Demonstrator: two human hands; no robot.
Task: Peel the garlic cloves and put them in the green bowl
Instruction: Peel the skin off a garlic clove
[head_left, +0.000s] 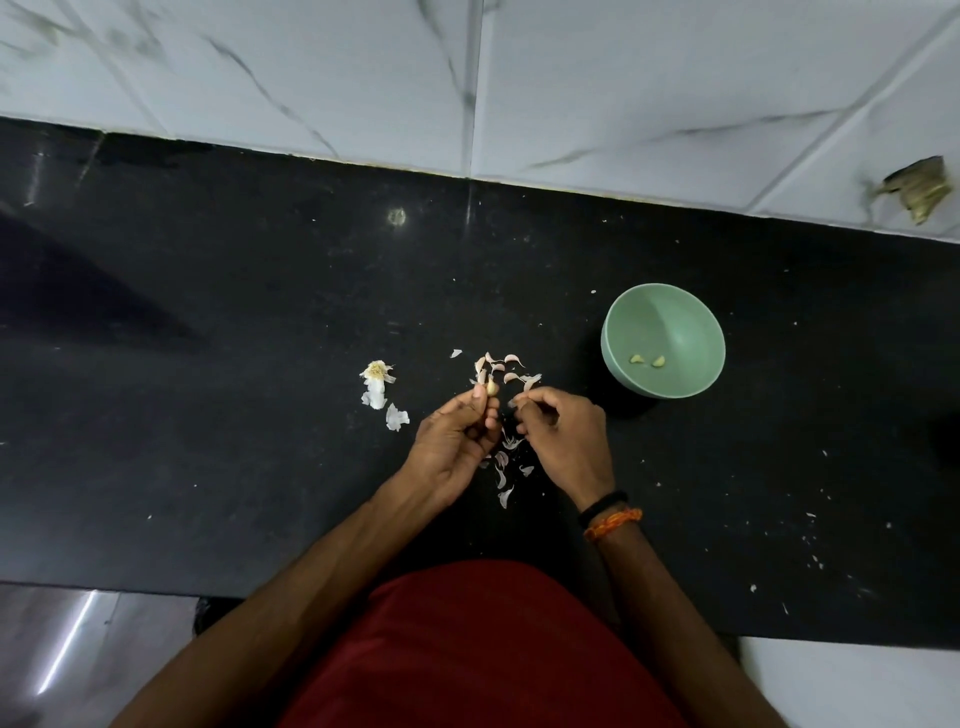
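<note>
My left hand (457, 441) pinches a garlic clove (491, 386) between thumb and fingers, its tip pointing away from me. Close to its right, my right hand (563, 441) pinches a thin strip of garlic skin (514, 402) at the fingertips. Several unpeeled cloves (506, 366) lie on the black counter (234, 415) just beyond both hands. The green bowl (670, 306) stands to the right of the hands and holds two peeled cloves (647, 360). Loose skins (504, 480) lie between my wrists.
The garlic root end with papery husk (376, 382) and another husk piece (397, 417) lie left of the hands. A white marble-tiled wall (623, 93) backs the counter, with a broken patch (919, 187) at far right. Small flecks dot the counter's right side.
</note>
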